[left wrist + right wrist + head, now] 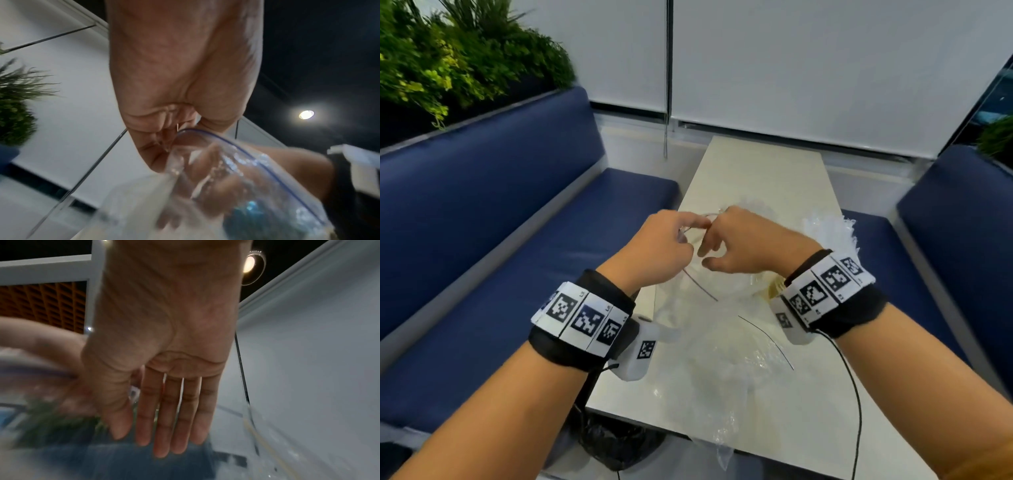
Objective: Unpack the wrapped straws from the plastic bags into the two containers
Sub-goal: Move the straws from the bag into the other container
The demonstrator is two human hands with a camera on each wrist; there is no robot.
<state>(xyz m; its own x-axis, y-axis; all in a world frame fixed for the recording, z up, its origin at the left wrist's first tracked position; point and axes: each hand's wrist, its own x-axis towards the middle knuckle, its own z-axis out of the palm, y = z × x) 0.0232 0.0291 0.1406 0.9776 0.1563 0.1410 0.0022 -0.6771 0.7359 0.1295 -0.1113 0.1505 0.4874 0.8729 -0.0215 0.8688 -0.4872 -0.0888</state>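
Note:
I hold a clear zip plastic bag (709, 284) up over the table, its blue zip edge arching between my hands. My left hand (690, 228) pinches the bag's top edge with curled fingers; the left wrist view shows that left hand (170, 134) on the plastic bag (236, 162). My right hand (709, 246) is at the bag's mouth. In the right wrist view the right hand (164, 426) has straight fingers held together. Its fingers (205, 170) show blurred through the film. I make out no straws or containers.
The narrow pale table (756, 178) runs away from me between two blue benches (517, 240). More clear plastic (722, 363) lies flat on the near part of the table. A crumpled clear heap (828, 233) sits at its right edge. A black cable (856, 394) hangs from my right wrist.

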